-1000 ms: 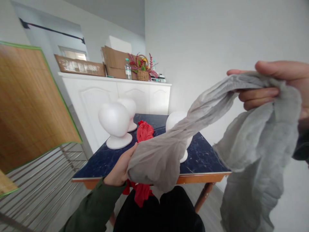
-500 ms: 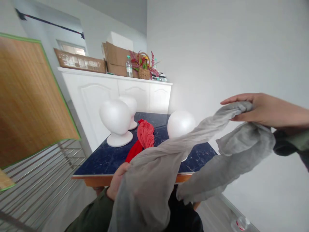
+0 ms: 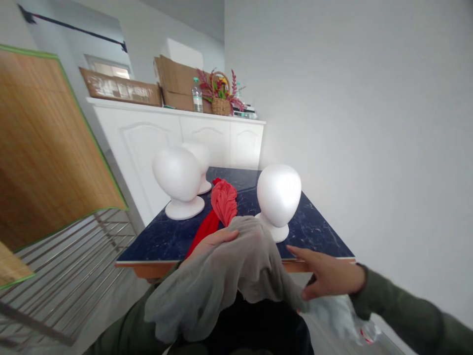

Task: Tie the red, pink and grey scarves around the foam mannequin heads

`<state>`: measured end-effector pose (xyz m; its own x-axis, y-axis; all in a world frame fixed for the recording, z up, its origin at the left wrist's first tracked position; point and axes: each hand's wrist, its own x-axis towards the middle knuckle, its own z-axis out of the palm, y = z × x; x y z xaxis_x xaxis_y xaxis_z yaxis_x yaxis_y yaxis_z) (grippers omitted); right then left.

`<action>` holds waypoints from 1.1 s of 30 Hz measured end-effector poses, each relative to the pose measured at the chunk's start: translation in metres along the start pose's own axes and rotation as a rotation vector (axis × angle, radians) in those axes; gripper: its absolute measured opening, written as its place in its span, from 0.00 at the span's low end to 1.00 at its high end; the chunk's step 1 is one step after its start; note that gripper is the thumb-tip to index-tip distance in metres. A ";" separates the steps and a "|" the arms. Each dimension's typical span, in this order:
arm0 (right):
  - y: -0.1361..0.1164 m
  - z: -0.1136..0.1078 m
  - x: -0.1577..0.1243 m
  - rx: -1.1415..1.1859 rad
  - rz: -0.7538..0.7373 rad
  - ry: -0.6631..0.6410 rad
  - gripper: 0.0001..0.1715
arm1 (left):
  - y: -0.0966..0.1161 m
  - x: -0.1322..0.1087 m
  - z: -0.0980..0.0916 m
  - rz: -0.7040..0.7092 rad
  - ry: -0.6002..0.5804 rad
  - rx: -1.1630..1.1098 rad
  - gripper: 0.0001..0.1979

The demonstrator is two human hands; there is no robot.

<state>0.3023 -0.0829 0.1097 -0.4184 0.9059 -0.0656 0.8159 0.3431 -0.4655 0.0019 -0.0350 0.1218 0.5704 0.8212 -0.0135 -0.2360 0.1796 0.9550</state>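
A thin grey scarf (image 3: 251, 256) hangs in loose folds in front of the table edge. My left hand (image 3: 214, 240) is closed on its upper part, with most of the fingers hidden under the cloth. To the right, my right hand (image 3: 328, 273) has its fingers apart, close beside a trailing, blurred end of the scarf. Just beyond the hands, a white foam head (image 3: 279, 195) stands on the dark blue table (image 3: 314, 231). A bunched red scarf (image 3: 223, 201) lies on the tabletop, its tail running toward my left hand.
Two more white heads, one nearer (image 3: 177, 175) and one behind (image 3: 199, 155), stand at the table's left. A metal rack (image 3: 74, 276) with a bamboo mat (image 3: 51, 148) is at far left. Behind, a white cabinet (image 3: 148, 133) bears boxes, a bottle and a flower basket (image 3: 220, 106).
My right hand has let go of the grey scarf and moved down and left. The raised, stretched scarf has dropped into folds. My left hand has moved slightly up and right.
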 end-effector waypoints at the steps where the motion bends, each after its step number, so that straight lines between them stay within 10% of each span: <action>1: -0.007 0.022 0.010 0.075 -0.085 0.080 0.55 | 0.000 0.005 0.006 -0.051 -0.037 -0.030 0.10; 4: -0.035 0.068 0.041 0.292 -0.259 0.334 0.60 | -0.003 0.023 0.017 -0.201 -0.131 -0.080 0.10; 9: -0.050 0.068 0.062 0.409 -0.090 0.597 0.13 | -0.005 0.040 0.005 -0.277 -0.281 -0.117 0.11; 18: -0.029 0.018 0.056 0.409 0.015 0.784 0.23 | 0.001 0.046 -0.032 -0.104 -0.325 0.871 0.14; 25: -0.054 -0.032 0.066 0.786 0.025 0.553 0.23 | -0.039 0.041 -0.003 0.481 0.268 1.027 0.21; 28: -0.072 -0.042 0.071 0.814 0.017 0.515 0.21 | -0.065 0.033 0.031 0.652 0.260 1.007 0.28; 33: -0.074 -0.049 0.071 0.490 -0.005 0.434 0.28 | -0.061 0.047 0.044 0.584 0.199 0.828 0.10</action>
<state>0.2316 -0.0323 0.1830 -0.1386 0.9577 0.2520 0.4947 0.2874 -0.8202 0.0775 -0.0310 0.0757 0.3829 0.7490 0.5408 0.2244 -0.6433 0.7320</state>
